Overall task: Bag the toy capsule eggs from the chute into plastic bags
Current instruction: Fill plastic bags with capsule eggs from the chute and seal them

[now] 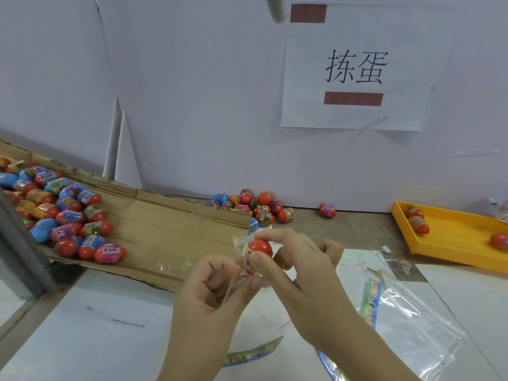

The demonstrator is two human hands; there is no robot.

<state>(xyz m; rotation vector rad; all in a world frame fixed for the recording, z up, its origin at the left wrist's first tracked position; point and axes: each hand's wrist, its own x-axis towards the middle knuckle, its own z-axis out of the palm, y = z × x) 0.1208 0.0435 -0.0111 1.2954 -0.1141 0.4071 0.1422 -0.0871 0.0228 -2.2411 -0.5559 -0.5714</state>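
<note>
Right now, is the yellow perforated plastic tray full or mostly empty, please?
Mostly empty: the yellow perforated plastic tray holds three red capsule eggs; its visible mesh floor lies otherwise bare.

The capsule egg (259, 250) is glossy red plastic banded with shiny printed film, the plastic bag (239, 244) thin, clear, crinkled film, the chute (170, 229) matt brown corrugated cardboard with rough torn edges, the tray (453, 237) smooth yellow perforated plastic, the sign (354, 116) plain white paper.

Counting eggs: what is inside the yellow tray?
Three capsule eggs: two at its far-left corner, one by the picture's edge. The yellow tray is cut off at right.
</note>
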